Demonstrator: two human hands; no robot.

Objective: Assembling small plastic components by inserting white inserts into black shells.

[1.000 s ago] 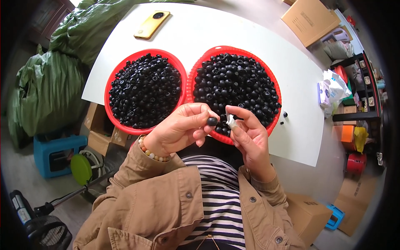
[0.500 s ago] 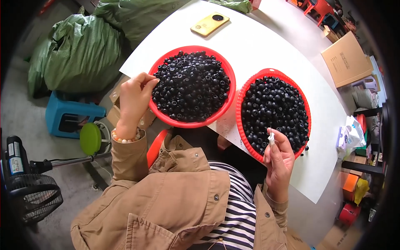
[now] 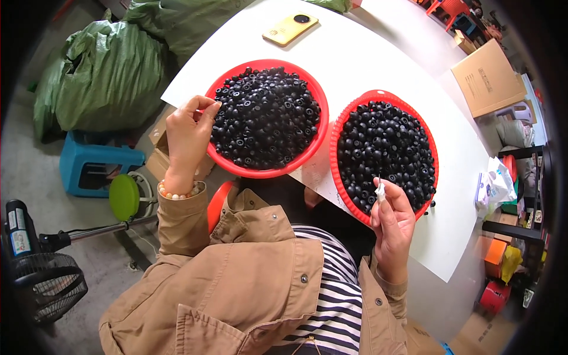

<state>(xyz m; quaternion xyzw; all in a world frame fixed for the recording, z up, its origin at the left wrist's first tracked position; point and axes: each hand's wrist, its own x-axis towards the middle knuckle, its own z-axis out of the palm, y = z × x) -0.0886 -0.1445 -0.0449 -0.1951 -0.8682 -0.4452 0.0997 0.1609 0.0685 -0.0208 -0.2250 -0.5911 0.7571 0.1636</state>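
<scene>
A red basin [image 3: 323, 127] heaped with small round black pieces [image 3: 266, 118], many with a hole, stands on the white table to my left. At its left rim is my left hand [image 3: 190, 127], thumb and forefinger pinched together; what is between them, if anything, is hidden. A second red basin [image 3: 336, 160] with ribbed sides, filled with similar black pieces [image 3: 387, 148], stands to the right. Over its near edge my right hand [image 3: 391, 222] is closed on a thin pointed tool with a white wrapped grip [image 3: 380, 190], its tip pointing away from me.
A yellow phone [image 3: 290, 29] lies at the table's far end. Green sacks [image 3: 106, 77], a blue stool [image 3: 97, 163] and a black fan [image 3: 47, 278] are on the left. Tissue packs [image 3: 496, 183] and a cardboard box [image 3: 488, 80] are on the right.
The whole view has shifted slightly, with the basins and table a little farther left and up. Both hands keep their pinched grips in nearly the same places.
</scene>
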